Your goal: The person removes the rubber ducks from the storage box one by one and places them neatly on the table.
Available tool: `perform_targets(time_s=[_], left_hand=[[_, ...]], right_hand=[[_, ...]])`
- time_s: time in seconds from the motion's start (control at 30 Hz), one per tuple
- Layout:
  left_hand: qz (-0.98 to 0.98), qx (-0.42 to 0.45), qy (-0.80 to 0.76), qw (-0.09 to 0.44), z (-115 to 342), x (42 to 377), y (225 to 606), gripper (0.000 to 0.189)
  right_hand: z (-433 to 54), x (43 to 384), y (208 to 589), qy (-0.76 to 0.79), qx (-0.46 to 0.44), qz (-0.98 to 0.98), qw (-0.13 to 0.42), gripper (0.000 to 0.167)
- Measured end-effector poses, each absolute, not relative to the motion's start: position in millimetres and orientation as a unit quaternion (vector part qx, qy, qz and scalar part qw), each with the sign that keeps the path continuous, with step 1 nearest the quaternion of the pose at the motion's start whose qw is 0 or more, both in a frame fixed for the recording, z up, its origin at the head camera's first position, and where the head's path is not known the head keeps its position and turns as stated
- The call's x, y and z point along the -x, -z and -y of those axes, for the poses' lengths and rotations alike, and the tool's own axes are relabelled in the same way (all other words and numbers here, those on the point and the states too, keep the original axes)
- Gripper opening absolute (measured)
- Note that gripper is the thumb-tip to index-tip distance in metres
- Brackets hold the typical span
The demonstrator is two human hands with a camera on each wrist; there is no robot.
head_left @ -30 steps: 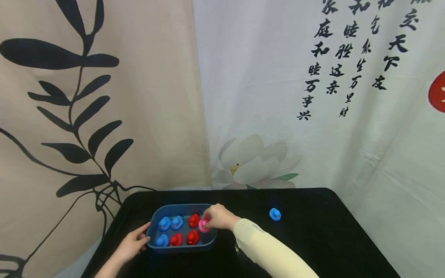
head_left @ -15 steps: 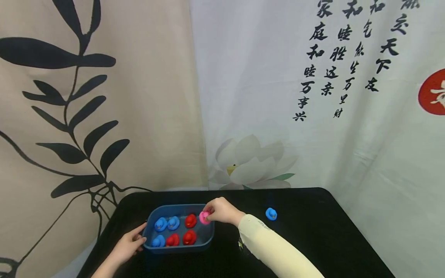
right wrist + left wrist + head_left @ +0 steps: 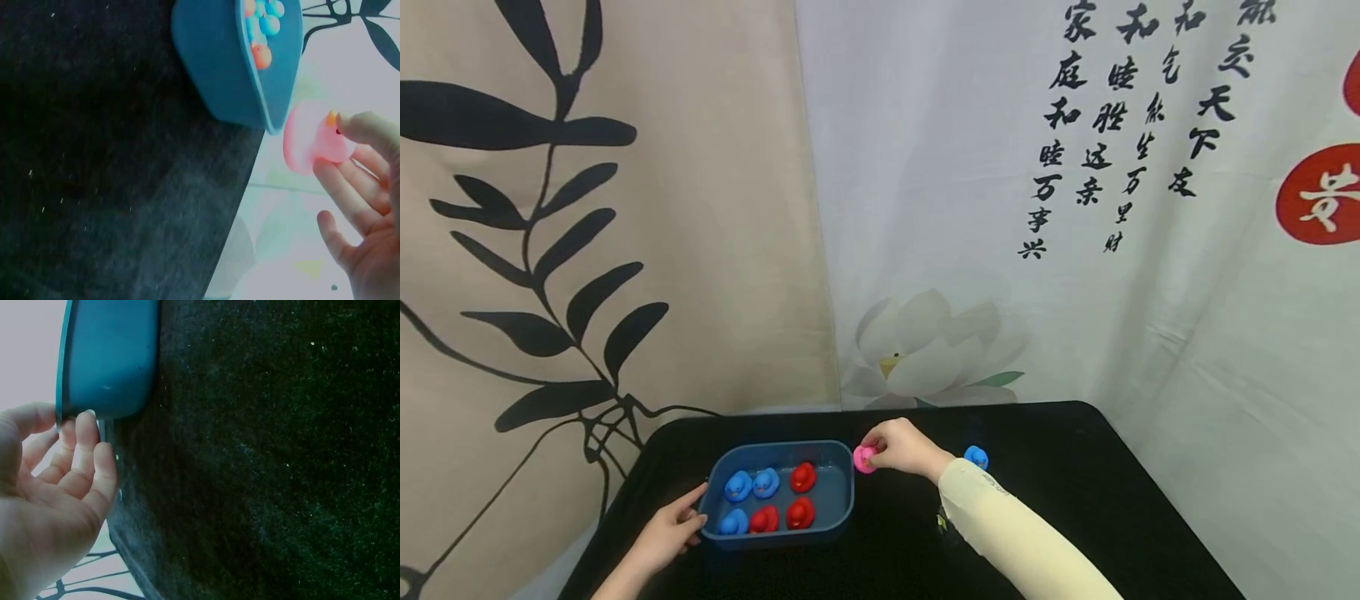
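Observation:
My right hand (image 3: 904,447) pinches a pink rubber duck (image 3: 864,459) just past the right end of a blue plastic bin (image 3: 838,500). In the right wrist view the duck (image 3: 312,140) shows its orange beak, between thumb and fingertips, beside the bin's corner. At the bin's left end my left hand (image 3: 662,533) holds the wall; in the left wrist view its fingertips (image 3: 89,422) lie against the bin's rim and outer side. Inside the bin sit several ducks: blue ones (image 3: 766,482) on the left, red ones (image 3: 801,512) toward the middle.
A lone blue duck (image 3: 976,456) stands on the black table (image 3: 1075,500) to the right, partly behind the right forearm's pale yellow sleeve (image 3: 1000,517). A printed curtain (image 3: 925,208) hangs behind the table's back edge.
My right hand has lifted the pink duck out of the bin's right end and carried it right, past the rim. The left hand keeps its place on the bin. The head view has shifted slightly.

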State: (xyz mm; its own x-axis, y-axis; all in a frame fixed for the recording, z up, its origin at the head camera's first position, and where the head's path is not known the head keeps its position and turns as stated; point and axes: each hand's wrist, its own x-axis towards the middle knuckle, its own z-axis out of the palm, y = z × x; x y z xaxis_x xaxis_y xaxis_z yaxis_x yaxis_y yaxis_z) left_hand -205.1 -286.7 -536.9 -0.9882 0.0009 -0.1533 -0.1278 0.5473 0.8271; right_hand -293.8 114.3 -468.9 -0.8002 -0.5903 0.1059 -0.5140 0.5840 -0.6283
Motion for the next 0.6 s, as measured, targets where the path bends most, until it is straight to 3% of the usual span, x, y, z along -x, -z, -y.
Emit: perform_targets(time_s=[0.6], left_hand=[[-0.878,0.041,-0.47,0.079,286.8,208.1,536.9,0.059]], right_hand=[[-182.2,284.0,462.3,0.297,0.289,-0.91,0.019,0.02]])
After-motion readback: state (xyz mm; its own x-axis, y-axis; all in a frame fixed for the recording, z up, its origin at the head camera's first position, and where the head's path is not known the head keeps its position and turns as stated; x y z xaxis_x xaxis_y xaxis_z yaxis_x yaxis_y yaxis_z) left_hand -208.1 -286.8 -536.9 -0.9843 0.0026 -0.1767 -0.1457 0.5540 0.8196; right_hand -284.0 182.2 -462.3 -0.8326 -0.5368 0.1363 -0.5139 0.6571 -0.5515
